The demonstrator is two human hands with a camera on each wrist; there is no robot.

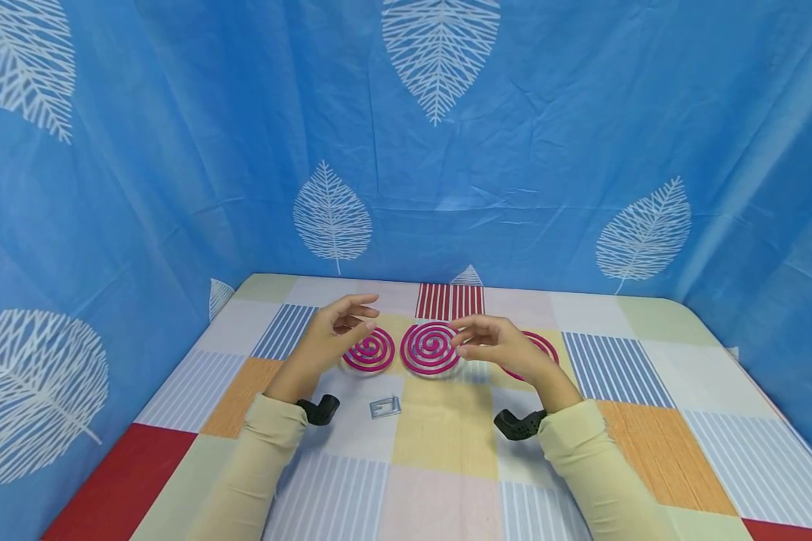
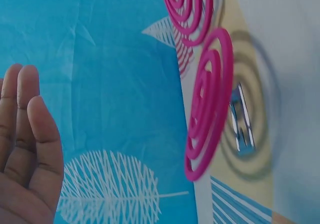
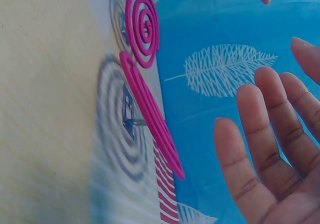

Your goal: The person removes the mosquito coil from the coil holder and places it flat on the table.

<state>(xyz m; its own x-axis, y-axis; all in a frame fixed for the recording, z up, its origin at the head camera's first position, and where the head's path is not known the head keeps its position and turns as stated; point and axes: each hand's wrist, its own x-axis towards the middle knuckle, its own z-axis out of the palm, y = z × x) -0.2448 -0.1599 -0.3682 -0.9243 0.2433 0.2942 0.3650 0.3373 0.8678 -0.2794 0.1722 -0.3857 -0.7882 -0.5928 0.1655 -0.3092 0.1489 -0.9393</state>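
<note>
From afar I'm seeing left hand (image 1: 331, 332) and right hand (image 1: 504, 349) hovering, fingers loosely bent, holding nothing. Middle coil (image 1: 431, 344) sitting between them, toward far edge of worktop (image 1: 446, 428), right hand being nearer; round, no long axis.

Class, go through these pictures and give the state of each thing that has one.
Left hand: open, empty
Right hand: open, empty
Cloth: spread out
Curtain: hanging, creased
Left coil: raised above the cloth
Middle coil: raised above the cloth
Right coil: partly hidden behind the right hand
Loose stand: on the cloth, bearing nothing
</note>
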